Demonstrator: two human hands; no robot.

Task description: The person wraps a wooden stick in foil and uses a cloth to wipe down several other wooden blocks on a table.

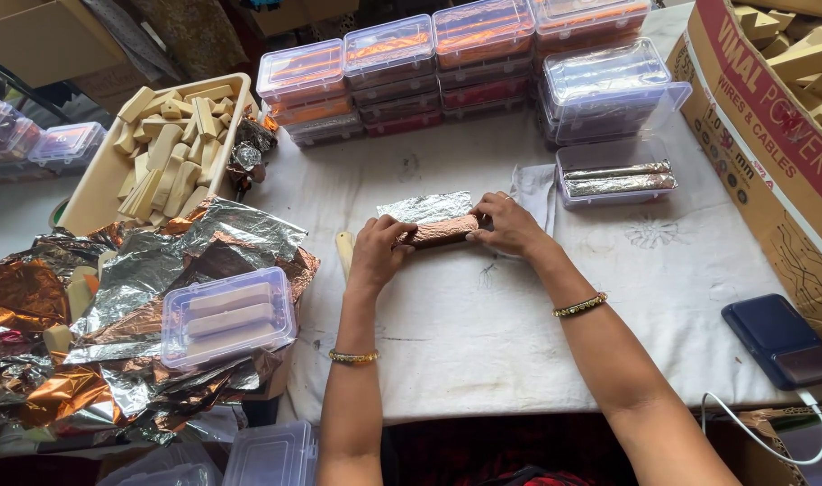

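Gripping a foil-wrapped bar [440, 231] at mid-table [465, 333]: left hand [379, 252] and right hand [508, 223], fingers clenched on either end. Loose foil flap [426, 207] lies behind. Risk: thin foil may tear or crease if pulled too hard; bar may slip sideways.

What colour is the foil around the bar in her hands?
Shiny copper foil, silver on its loose flap; head view.

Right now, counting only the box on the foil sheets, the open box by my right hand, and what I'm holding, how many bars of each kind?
Bare pale bars in clear box: 3
Silver-wrapped bars in open box: 2
Copper-wrapped bar between left hand and right hand: 1
Total: 6
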